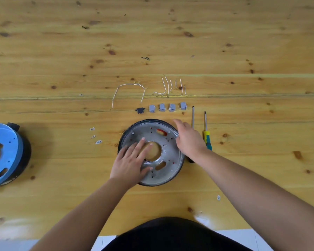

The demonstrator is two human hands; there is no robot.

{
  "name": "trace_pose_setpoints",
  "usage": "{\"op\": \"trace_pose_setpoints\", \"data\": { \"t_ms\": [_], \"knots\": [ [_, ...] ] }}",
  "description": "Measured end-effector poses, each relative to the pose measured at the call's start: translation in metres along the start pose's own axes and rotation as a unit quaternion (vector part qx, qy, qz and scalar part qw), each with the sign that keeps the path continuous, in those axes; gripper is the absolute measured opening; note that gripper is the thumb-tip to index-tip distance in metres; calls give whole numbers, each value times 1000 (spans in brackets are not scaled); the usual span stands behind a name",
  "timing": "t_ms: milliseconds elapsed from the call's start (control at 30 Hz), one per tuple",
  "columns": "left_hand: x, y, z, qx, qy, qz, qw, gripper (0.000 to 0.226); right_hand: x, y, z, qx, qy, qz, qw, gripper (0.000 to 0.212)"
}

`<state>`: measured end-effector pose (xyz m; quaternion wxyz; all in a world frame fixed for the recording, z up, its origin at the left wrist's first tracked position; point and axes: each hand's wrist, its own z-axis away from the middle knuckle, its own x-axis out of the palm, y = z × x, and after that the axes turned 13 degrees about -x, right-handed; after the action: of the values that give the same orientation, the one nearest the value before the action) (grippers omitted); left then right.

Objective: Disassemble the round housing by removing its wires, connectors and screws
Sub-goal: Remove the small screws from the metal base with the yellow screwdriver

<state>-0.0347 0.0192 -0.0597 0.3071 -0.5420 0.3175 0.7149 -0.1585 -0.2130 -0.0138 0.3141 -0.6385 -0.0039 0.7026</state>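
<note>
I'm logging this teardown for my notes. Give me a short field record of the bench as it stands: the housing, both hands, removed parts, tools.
housing: round housing, metal plate up, on wooden table
left hand: left hand flat on the plate, fingers at the centre hole
right hand: right hand over the housing's right rim
removed wires: white wires laid out beyond the housing
removed connectors: four grey connectors in a row, black connector at their left
tools: two screwdrivers right of the housing
other: blue-faced round housing at far left
</note>
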Motion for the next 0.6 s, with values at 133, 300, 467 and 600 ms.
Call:
{"op": "trace_pose_setpoints", "data": {
  "t_ms": [133, 300, 467, 600],
  "knots": [
    [-11, -28, -15, -30, 45, -46, 997, 104, 2, -1, 18, 57, -57, -28, 996, 48],
    [-19, -25, -6, -239, 12, 118, 964, 113, 3, -4, 34, 156, -139, -85, 974, 33],
    [-12, -12, 25, -391, -49, 458, 797, 76, -15, -2, 1, 143, -109, -36, 983, 43],
    [-9, -9, 23, -391, -88, 470, 786, 63, -14, -11, -25, 70, -68, -31, 995, 45]
  ]
}}
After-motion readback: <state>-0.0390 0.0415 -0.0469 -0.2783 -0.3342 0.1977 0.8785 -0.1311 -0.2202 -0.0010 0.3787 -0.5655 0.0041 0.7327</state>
